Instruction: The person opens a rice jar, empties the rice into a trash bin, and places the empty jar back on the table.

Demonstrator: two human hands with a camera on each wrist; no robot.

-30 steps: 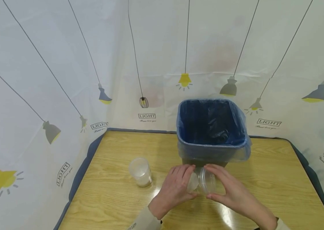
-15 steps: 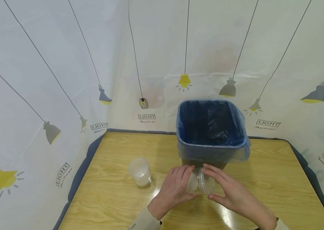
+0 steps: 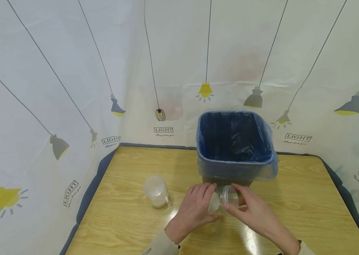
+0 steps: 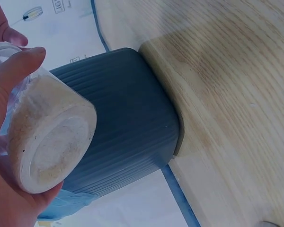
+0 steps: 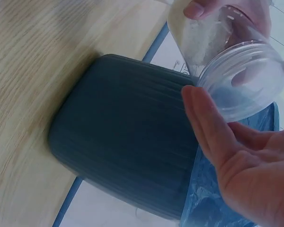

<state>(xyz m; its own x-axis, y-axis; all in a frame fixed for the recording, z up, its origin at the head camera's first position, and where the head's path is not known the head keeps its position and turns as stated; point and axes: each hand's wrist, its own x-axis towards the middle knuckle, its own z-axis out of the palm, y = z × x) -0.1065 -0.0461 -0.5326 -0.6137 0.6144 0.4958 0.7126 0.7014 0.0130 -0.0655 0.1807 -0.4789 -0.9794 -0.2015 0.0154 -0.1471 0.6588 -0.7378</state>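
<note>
My left hand (image 3: 192, 205) grips a clear plastic jar (image 4: 52, 142), held on its side with its base toward the left. Pale grainy stuff lies inside it, seen through the wall in the left wrist view. At the jar's right end is a clear round lid (image 5: 248, 80) with a raised rim. Thumb and fingers of my right hand (image 3: 255, 210) are round this lid. How far it is screwed on cannot be told. Another clear jar (image 3: 156, 191) stands upright on the table, left of my hands.
Just beyond my hands stands a dark ribbed bin (image 4: 123, 113) with a blue liner (image 3: 236, 170) folded over its rim. The wooden table (image 3: 119, 219) is bounded at the back and sides by a white sheet (image 3: 166, 46) printed with lamps.
My right hand has loosened from the lid, turned round it and closed on it again, its thumb now higher. The left hand and jar have stayed in place.
</note>
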